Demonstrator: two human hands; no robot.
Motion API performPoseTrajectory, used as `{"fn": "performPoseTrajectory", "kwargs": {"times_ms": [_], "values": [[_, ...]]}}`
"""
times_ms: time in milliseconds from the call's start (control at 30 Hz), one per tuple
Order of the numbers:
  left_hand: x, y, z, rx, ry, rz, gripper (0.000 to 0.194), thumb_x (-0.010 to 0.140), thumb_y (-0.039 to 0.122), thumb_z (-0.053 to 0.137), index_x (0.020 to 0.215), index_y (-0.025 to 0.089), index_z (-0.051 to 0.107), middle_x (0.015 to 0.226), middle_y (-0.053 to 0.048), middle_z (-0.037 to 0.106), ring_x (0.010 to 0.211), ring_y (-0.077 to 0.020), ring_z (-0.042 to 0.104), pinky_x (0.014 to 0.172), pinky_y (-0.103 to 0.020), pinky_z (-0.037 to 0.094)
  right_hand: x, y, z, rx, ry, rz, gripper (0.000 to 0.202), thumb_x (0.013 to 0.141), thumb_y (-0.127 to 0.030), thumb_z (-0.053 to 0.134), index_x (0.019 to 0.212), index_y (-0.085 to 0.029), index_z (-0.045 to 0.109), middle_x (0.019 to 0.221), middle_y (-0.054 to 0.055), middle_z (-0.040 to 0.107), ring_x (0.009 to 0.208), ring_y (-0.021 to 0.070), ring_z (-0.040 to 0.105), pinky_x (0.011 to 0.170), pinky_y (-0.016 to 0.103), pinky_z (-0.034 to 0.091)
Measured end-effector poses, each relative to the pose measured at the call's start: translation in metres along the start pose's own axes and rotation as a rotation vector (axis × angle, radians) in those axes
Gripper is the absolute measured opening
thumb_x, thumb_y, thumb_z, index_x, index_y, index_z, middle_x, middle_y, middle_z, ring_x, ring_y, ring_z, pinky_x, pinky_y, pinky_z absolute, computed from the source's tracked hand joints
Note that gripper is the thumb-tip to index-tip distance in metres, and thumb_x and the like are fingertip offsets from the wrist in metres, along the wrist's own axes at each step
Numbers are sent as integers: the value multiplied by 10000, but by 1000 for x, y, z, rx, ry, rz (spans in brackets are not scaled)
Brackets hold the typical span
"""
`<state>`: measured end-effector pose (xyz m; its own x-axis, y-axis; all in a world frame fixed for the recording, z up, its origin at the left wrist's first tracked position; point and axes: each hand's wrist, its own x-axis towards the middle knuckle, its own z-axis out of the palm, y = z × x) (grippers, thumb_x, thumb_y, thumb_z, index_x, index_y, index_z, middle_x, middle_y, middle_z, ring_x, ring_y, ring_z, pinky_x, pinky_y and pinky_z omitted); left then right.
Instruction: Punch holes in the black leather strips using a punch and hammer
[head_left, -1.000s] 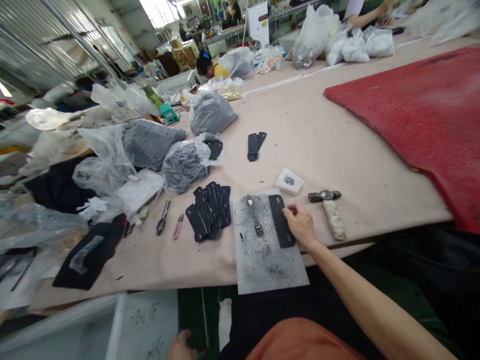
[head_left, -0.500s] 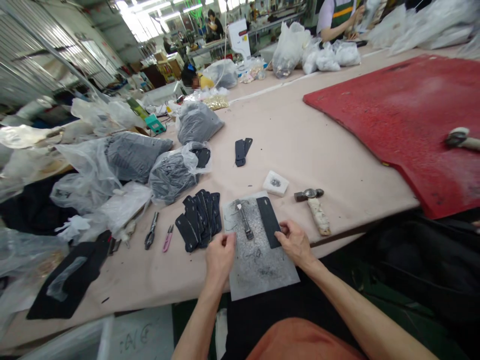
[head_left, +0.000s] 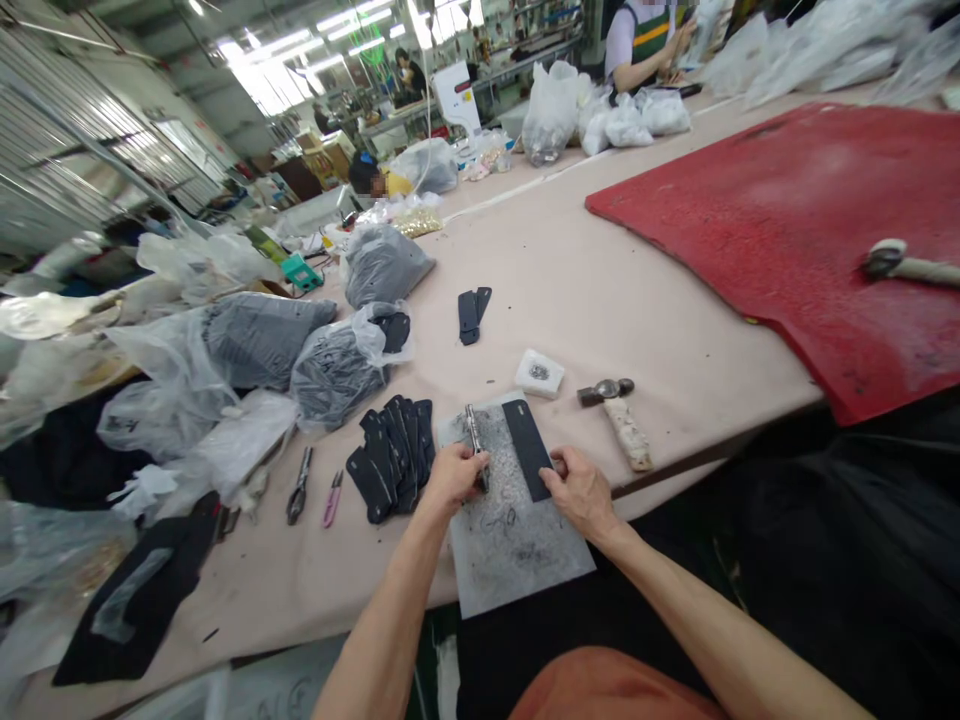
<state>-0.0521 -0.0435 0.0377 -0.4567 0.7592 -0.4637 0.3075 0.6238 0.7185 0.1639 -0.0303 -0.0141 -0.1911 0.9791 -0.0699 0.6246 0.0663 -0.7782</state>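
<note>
My left hand (head_left: 455, 478) is closed around the lower end of a slim metal tool (head_left: 472, 428), whose exact kind I cannot make out. Under it lies a grey, speckled board (head_left: 517, 575) with dark scraps of thread. My right hand (head_left: 579, 492) pinches the lower right edge of a flat black strap piece (head_left: 527, 450) with a small slot at its top. Left of the board, similar black pieces (head_left: 390, 455) lie fanned in a pile. Beyond the board sits a white block (head_left: 539, 373) with a dark smudge, and a hammer (head_left: 626, 435) with a wrapped handle lies to the right.
Pink thread snips (head_left: 332, 500) and a dark metal hand tool (head_left: 298, 488) lie left of the pile. Filled plastic bags (head_left: 337, 365) crowd the left side. A red sheet (head_left: 787, 220) with another hammer (head_left: 911, 265) covers the right. A co-worker (head_left: 645, 45) is at the far side.
My left hand has moved from the board's left edge onto the metal tool and closed on it; the tool looks turned more upright. My right hand stays at the black piece.
</note>
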Motion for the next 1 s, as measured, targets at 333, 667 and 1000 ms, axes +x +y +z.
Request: {"fn": "performPoseTrajectory", "kwargs": {"times_ms": [333,667,1000], "values": [[-18,15,30,-710,-193,136,417,610,346,837,889,156,592,807,-19,704,694,-164,697,657,-285,586,2,5,-7,75,-76,-30,321,852,-417,564,1053,-175,627,873,45,625,786,193,586,737,311,427],[-11,6,53,-628,-146,295,382,720,408,763,957,138,632,943,-92,740,848,-214,720,798,-375,596,2,12,-15,55,-136,-165,439,823,-283,630,1248,-184,573,924,39,600,784,177,554,759,306,446],[-12,0,60,-272,-77,570,178,858,284,614,959,157,688,1011,-82,725,958,-199,677,919,-354,533,3,-2,-6,-99,-47,-99,368,913,-364,565,1239,-195,597,958,67,632,826,201,584,733,295,419]]}}
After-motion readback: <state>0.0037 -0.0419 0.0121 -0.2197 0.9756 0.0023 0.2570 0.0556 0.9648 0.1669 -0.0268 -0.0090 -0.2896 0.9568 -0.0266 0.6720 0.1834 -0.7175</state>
